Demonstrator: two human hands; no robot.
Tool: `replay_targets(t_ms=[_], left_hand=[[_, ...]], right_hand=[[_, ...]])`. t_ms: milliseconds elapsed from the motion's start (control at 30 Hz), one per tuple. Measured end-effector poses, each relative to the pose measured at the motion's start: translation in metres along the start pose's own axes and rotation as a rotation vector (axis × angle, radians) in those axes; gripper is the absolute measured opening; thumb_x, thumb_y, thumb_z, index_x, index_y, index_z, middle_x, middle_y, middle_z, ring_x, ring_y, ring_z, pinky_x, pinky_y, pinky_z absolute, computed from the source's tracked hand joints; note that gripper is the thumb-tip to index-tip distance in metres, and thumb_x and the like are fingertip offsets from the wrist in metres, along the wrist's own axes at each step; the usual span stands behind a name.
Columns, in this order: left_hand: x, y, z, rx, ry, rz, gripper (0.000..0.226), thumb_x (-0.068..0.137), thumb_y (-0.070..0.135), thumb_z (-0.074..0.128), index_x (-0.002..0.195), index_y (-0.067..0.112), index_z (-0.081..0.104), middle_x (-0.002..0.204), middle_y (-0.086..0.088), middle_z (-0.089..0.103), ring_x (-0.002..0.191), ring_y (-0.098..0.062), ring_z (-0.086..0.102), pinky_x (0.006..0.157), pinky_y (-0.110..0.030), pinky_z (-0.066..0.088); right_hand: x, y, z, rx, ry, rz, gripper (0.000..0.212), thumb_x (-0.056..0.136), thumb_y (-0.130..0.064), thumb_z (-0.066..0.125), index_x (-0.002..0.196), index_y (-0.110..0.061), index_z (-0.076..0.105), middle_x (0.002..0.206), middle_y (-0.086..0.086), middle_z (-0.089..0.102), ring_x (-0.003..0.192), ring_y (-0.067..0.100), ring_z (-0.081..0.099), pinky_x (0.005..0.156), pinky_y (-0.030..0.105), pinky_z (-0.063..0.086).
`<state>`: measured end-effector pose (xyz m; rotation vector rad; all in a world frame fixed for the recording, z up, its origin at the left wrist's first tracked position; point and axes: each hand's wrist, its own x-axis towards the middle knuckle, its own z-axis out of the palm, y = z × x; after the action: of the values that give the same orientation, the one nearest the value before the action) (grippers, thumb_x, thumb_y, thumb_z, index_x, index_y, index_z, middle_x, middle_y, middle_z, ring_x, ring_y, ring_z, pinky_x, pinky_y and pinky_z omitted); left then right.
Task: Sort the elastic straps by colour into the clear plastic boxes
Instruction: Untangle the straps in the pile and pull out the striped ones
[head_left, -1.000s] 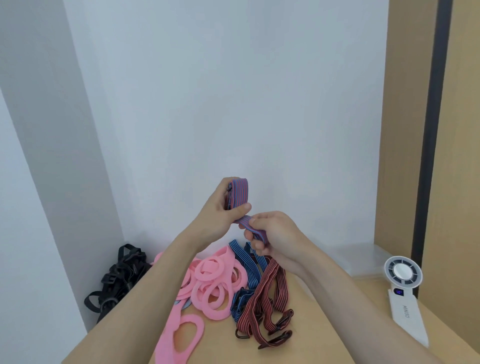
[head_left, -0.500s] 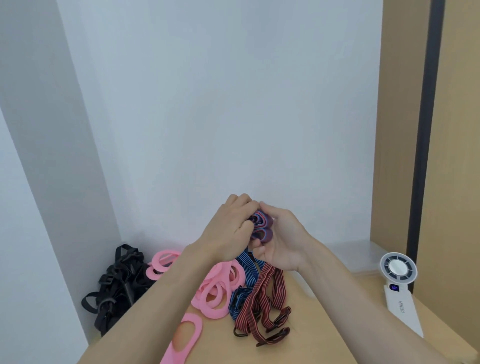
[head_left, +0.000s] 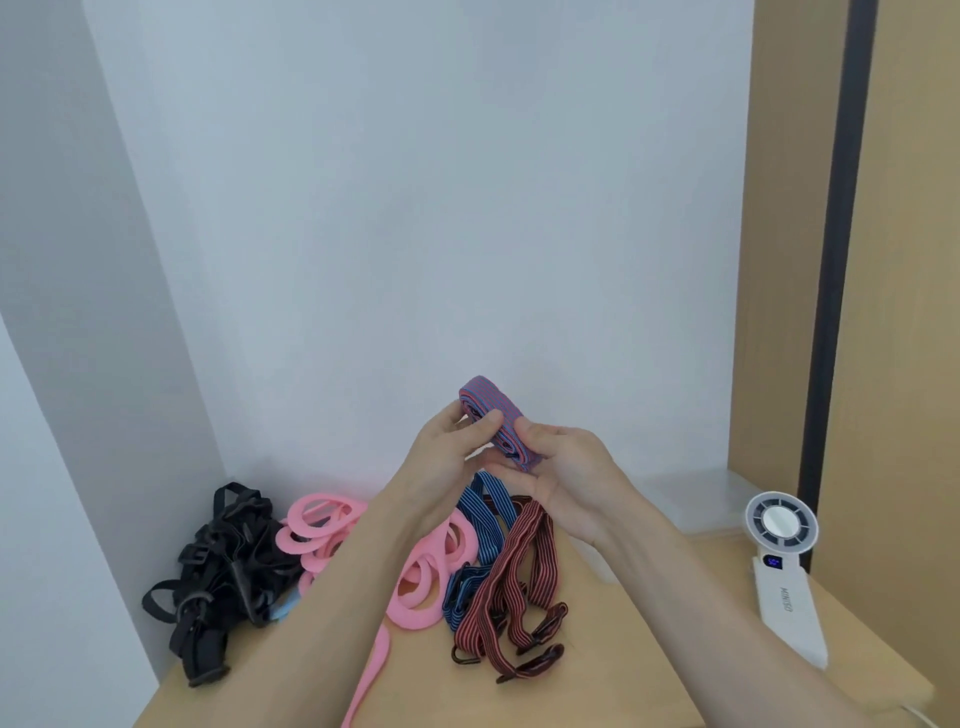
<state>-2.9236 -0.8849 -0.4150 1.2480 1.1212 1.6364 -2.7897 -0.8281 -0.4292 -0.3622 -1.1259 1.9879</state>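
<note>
In the head view, we are gripping the folded red-and-blue striped strap (head_left: 496, 423) with curled fingers of the left hand (head_left: 447, 460) and right hand (head_left: 569, 475), raised above the blue-striped straps (head_left: 488, 512). We are risking it springing open and dropping there, short of the clear plastic box (head_left: 696, 499), if either pinch slackens.

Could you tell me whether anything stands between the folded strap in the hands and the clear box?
Nothing visible does. The left hand and right hand hold the purple striped strap aloft; the clear box lies to its right, the white fan beyond it.
</note>
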Motion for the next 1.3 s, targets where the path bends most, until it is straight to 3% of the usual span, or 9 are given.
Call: replay_targets(t_ms=[67, 233, 433, 633, 733, 867, 1033, 1133, 1300], left_hand=[[0.002, -0.003, 0.000, 0.095, 0.004, 0.036, 0.019, 0.099, 0.005, 0.057, 0.116, -0.002, 0.060, 0.112, -0.025, 0.068, 0.085, -0.028, 0.070, 0.080, -0.033, 0.060], [0.010, -0.019, 0.005, 0.392, 0.033, 0.106, 0.015, 0.099, 0.008, 0.061, 0.112, 0.001, 0.066, 0.111, -0.022, 0.072, 0.101, -0.033, 0.071, 0.093, -0.043, 0.059], [0.014, -0.034, 0.027, 0.263, 0.033, 0.016, 0.013, 0.099, 0.007, 0.061, 0.107, 0.001, 0.068, 0.099, -0.017, 0.076, 0.088, -0.022, 0.075, 0.080, -0.031, 0.061], [0.023, -0.055, 0.052, 0.239, 0.003, -0.072, 0.029, 0.099, 0.022, 0.064, 0.123, 0.006, 0.064, 0.112, -0.009, 0.075, 0.101, -0.023, 0.074, 0.093, -0.039, 0.058], [0.022, -0.073, 0.057, 0.475, 0.057, -0.021, 0.046, 0.094, 0.032, 0.070, 0.134, 0.016, 0.053, 0.124, -0.002, 0.064, 0.112, -0.017, 0.064, 0.100, -0.037, 0.052], [-0.008, -0.104, 0.065, 0.913, -0.052, 0.180, 0.046, 0.084, 0.050, 0.065, 0.120, 0.022, 0.064, 0.130, 0.001, 0.054, 0.128, -0.014, 0.042, 0.110, -0.025, 0.029], [-0.065, -0.139, 0.078, 1.119, -0.068, 0.252, 0.072, 0.081, 0.046, 0.059, 0.144, 0.020, 0.038, 0.157, -0.004, 0.024, 0.148, -0.021, 0.015, 0.124, -0.038, 0.016], [-0.077, -0.154, 0.058, 1.372, -0.039, 0.331, 0.091, 0.082, 0.058, 0.054, 0.156, 0.018, 0.021, 0.160, -0.004, 0.025, 0.151, -0.024, 0.018, 0.124, -0.046, 0.018], [-0.052, -0.150, 0.021, 1.471, -0.112, 0.343, 0.086, 0.093, 0.050, 0.055, 0.161, 0.016, 0.015, 0.155, -0.003, 0.038, 0.146, -0.022, 0.029, 0.123, -0.039, 0.018]], right_hand=[[0.001, 0.002, -0.007, -0.071, 0.070, -0.002, 0.033, 0.100, -0.010, 0.057, 0.122, 0.015, 0.060, 0.116, 0.029, 0.068, 0.099, 0.034, 0.070, 0.091, 0.043, 0.058], [-0.003, 0.000, -0.019, -0.292, 0.268, -0.054, 0.023, 0.098, -0.008, 0.064, 0.115, 0.007, 0.058, 0.106, 0.027, 0.070, 0.090, 0.036, 0.070, 0.076, 0.038, 0.061], [-0.004, -0.013, -0.042, -0.623, 0.314, -0.161, 0.005, 0.097, -0.010, 0.064, 0.101, -0.008, 0.063, 0.095, 0.016, 0.070, 0.078, 0.029, 0.071, 0.080, 0.045, 0.062], [-0.013, -0.033, -0.072, -0.583, 0.356, -0.146, 0.009, 0.093, -0.006, 0.070, 0.102, -0.007, 0.067, 0.101, 0.021, 0.067, 0.080, 0.032, 0.070, 0.078, 0.045, 0.062], [-0.015, -0.040, -0.088, -0.520, 0.422, -0.160, 0.005, 0.094, -0.004, 0.067, 0.097, -0.007, 0.066, 0.102, 0.020, 0.066, 0.079, 0.034, 0.069, 0.078, 0.043, 0.062], [-0.015, -0.047, -0.106, -0.451, 0.517, -0.175, 0.006, 0.094, -0.005, 0.068, 0.093, -0.008, 0.064, 0.103, 0.019, 0.065, 0.083, 0.035, 0.069, 0.073, 0.041, 0.063], [-0.014, -0.039, -0.118, -0.448, 0.522, -0.138, 0.005, 0.092, -0.005, 0.070, 0.093, -0.007, 0.065, 0.106, 0.022, 0.065, 0.087, 0.035, 0.067, 0.061, 0.032, 0.060], [-0.013, -0.037, -0.124, -0.466, 0.524, -0.124, 0.006, 0.093, -0.004, 0.069, 0.091, -0.007, 0.064, 0.103, 0.020, 0.065, 0.085, 0.035, 0.067, 0.063, 0.034, 0.061], [-0.004, -0.028, -0.123, -0.534, 0.517, -0.083, 0.008, 0.093, -0.004, 0.068, 0.088, -0.006, 0.063, 0.099, 0.021, 0.063, 0.079, 0.032, 0.066, 0.068, 0.041, 0.064]])
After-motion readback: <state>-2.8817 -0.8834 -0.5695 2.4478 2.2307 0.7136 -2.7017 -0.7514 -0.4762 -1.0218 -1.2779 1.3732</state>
